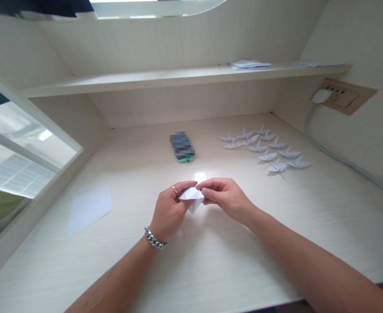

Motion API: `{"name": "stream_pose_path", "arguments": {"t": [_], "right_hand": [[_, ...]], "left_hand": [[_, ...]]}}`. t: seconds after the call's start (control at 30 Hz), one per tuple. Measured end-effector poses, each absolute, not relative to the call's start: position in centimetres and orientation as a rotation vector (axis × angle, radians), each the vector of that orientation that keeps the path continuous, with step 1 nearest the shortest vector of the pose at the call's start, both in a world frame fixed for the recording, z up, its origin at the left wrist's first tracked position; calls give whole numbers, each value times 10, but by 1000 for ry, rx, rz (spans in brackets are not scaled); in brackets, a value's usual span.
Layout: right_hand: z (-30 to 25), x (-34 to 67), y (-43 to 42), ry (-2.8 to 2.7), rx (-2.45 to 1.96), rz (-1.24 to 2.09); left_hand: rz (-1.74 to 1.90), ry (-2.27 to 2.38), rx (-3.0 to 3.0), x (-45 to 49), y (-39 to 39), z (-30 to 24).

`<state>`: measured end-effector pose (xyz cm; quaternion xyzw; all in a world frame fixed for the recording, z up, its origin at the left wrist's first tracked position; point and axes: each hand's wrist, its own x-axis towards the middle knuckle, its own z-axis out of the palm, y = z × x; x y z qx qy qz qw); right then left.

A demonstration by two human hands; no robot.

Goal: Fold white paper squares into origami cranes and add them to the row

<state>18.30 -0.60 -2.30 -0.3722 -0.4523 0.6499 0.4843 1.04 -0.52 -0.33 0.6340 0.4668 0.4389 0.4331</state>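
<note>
Left hand (170, 208) and right hand (226, 198) both pinching a pointy folded paper (192, 194). Spiky paper cranes (267, 155) dot the streaky pale surface (139, 163).

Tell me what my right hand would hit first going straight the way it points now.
Your right hand would meet the folded paper it's touching, then probably your left hand; exact depth is unclear.

Pale desk (139, 165), shelf (178, 78) above, window (22, 150) left.
</note>
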Motion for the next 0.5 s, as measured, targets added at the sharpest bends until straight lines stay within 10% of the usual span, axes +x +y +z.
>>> {"name": "stream_pose_path", "arguments": {"t": [0.5], "right_hand": [[-23, 184, -5, -1287, -914, 1448]], "left_hand": [[967, 1121, 1758, 10, -6, -2]]}}
